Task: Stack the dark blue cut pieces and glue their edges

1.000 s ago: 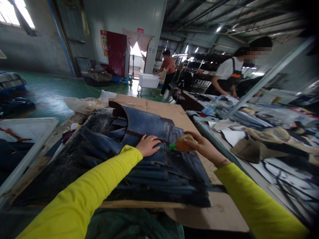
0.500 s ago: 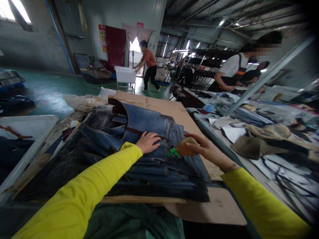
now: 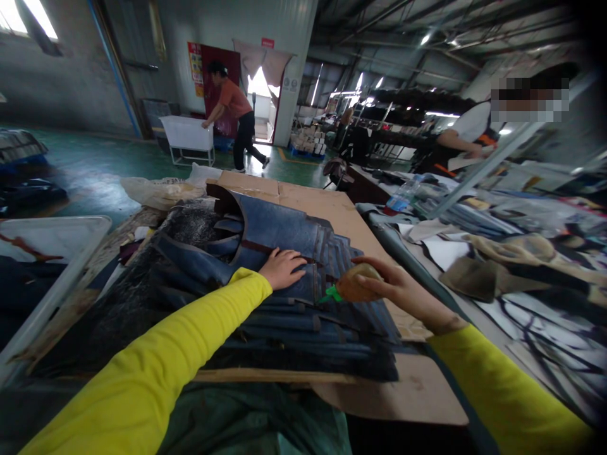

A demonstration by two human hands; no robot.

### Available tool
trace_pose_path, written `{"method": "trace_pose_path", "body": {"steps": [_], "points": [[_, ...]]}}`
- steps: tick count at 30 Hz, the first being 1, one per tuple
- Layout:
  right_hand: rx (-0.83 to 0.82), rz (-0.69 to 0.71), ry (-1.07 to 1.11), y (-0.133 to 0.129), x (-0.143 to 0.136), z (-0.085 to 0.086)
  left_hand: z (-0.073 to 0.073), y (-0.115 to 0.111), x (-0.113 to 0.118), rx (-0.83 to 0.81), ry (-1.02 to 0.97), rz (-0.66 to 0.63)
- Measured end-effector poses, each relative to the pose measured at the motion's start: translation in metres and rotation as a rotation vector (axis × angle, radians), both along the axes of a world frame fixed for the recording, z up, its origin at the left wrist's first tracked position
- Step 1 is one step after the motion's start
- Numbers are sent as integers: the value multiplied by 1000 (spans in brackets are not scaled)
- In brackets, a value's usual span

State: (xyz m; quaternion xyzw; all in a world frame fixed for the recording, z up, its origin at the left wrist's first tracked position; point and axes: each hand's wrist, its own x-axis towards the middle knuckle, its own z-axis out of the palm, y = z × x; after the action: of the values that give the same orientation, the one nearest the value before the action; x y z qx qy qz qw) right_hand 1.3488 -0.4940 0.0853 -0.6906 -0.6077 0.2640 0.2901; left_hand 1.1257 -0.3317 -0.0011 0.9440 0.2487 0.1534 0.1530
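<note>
Left hand (image 3: 283,268), seen from the head view, lies palm down near the centre of the frame, fingers slightly spread and clasping nothing, pressed on the top one of the blue pieces (image 3: 279,221). These pieces sit in an overlapping stack across the middle of the frame, their right edges stepped like stairs and their left ends curling up. Right hand (image 3: 398,289), just right of centre, is curled around a brown bottle (image 3: 359,283), thumb on its near side. Its green nozzle (image 3: 331,294) points to the lower left, at the right edge of the top piece; whether the tip touches, I cannot tell. Yellow sleeves (image 3: 184,347) cover both arms. Behind the stack and to its right lies cardboard (image 3: 327,205). Green cloth (image 3: 251,420) fills the bottom centre, and a white bin (image 3: 102,227) with dark pieces inside stands at the left edge. Along the right side, cloth scraps (image 3: 467,278) and black cords (image 3: 535,328) lie in a jumble, a clear bottle (image 3: 401,201) beyond them. At upper left, a person in an orange top (image 3: 234,101) leans toward a white cart (image 3: 187,134); another person in an apron (image 3: 467,133) is at upper right.
</note>
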Motion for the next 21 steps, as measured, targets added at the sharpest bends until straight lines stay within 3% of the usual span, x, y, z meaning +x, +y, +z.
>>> {"method": "trace_pose_path", "body": {"steps": [14, 21], "points": [[40, 17, 8, -4, -12, 10, -2, 1, 0, 12, -1, -6], [38, 42, 29, -8, -12, -3, -4, 1, 1, 13, -14, -5]]}}
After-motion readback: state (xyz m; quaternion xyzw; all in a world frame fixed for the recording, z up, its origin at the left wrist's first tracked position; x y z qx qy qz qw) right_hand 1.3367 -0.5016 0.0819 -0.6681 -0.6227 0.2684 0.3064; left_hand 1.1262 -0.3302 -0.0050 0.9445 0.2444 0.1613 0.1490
